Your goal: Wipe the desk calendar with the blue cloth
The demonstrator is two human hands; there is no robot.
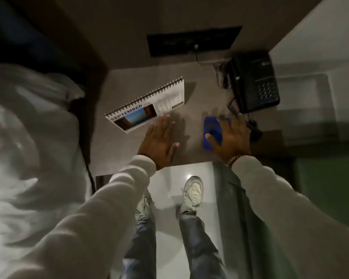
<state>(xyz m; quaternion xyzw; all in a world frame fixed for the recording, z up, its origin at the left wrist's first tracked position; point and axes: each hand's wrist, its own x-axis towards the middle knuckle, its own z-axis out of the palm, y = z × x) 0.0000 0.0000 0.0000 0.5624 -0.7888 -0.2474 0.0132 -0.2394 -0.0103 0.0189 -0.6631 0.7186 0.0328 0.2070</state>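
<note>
A spiral-bound desk calendar (pixel 147 105) with a blue picture stands tilted on the grey desk (pixel 191 109), left of centre. My left hand (pixel 159 141) lies flat and spread on the desk, its fingertips touching the calendar's lower edge. The folded blue cloth (pixel 212 127) lies on the desk to the right. My right hand (pixel 230 137) rests on top of the cloth, fingers spread over it and thumb along its near side. The cloth's right part is hidden under that hand.
A black desk telephone (pixel 254 83) with its cords sits at the back right of the desk. A dark panel (pixel 191 40) is on the wall behind. White fabric (pixel 28 137) fills the left. My shoes (pixel 191 191) stand on a pale floor below the desk edge.
</note>
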